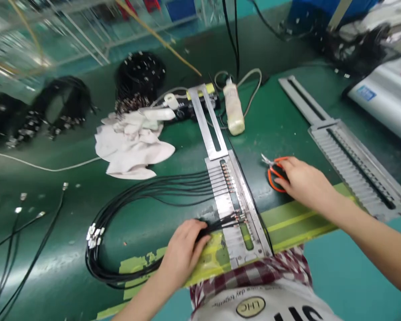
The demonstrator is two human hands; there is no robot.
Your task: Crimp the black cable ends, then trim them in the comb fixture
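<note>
My left hand [186,247] is closed round a bundle of black cables [217,224] near the front edge of the table. The cables' stripped ends lie over a slotted metal fixture [225,240], while the rest loop away to the left. Several other cable ends [226,176] sit side by side in the fixture's upper slots. White connectors [95,235] are gathered at the loop's far left. To the right of the fixture, my right hand [299,180] holds small scissors [274,174] with orange handles, their blades pointing away to the left.
A second metal fixture [354,165] lies at the right, beside a silver machine [387,98]. Behind the first fixture are a white bottle [234,109] and crumpled white gloves [133,145]. Black cable coils [140,76] lie at the back left; loose cables [42,245] are at left.
</note>
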